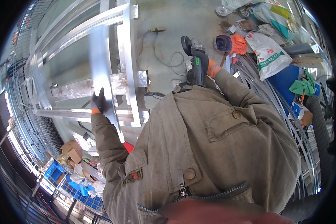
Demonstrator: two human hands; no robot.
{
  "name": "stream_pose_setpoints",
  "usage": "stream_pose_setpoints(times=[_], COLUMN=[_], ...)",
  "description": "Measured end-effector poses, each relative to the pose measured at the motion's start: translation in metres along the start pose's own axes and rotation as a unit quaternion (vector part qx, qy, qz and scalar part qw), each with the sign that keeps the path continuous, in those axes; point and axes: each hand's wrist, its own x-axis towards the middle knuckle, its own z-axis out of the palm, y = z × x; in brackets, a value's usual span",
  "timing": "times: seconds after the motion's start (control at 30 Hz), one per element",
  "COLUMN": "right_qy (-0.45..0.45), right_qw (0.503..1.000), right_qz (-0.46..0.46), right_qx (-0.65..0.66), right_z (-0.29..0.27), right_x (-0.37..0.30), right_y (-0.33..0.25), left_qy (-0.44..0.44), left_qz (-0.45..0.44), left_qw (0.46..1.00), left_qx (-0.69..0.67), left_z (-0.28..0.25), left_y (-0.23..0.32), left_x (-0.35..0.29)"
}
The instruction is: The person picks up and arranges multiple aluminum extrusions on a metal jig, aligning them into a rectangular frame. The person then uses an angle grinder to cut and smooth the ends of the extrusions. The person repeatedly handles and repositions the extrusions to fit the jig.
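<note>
My right hand (202, 62), in a dark glove with an orange cuff, is wrapped round the body of an angle grinder (198, 72). The grinder's round disc (186, 46) points up and to the left, over the floor. On the left, my gloved left hand (99, 102) grips the edge of a long, shiny metal bar (100, 63). The bar's far part is smeared by motion, and its near end reaches down beside my left sleeve. Under and around it stands a welded metal frame (131, 67) of square tubes. Most of my left fingers are hidden behind the bar.
A cable (155, 50) with a yellow-ended connector (158, 29) lies on the floor beyond. White sacks (268, 56), an orange cloth (238, 43) and a purple container (223, 43) are at right, near long metal strips (263, 87). Cardboard boxes (71, 151) and blue crates (76, 192) stand lower left.
</note>
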Motion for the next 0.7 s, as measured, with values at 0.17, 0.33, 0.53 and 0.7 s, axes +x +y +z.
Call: stream_pose_setpoints(times=[0.17, 0.33, 0.53, 0.7], right_qy=[-0.010, -0.030, -0.044, -0.021], right_qw=[1.000, 0.999, 0.999, 0.998], right_qz=[0.007, 0.025, 0.020, 0.021], right_qx=[-0.001, -0.014, -0.025, -0.048], right_z=[0.004, 0.014, 0.026, 0.032], right_x=[0.011, 0.014, 0.008, 0.006], right_y=[0.005, 0.005, 0.004, 0.002], left_qy=[0.127, 0.041, 0.081, 0.129], left_qz=[0.071, 0.039, -0.015, -0.082], left_qw=[0.940, 0.787, 0.653, 0.625], left_qx=[-0.307, -0.614, -0.753, -0.765], left_z=[-0.057, -0.019, 0.083, 0.120], left_y=[-0.002, -0.047, -0.088, -0.117], left_x=[-0.022, -0.043, -0.063, -0.050])
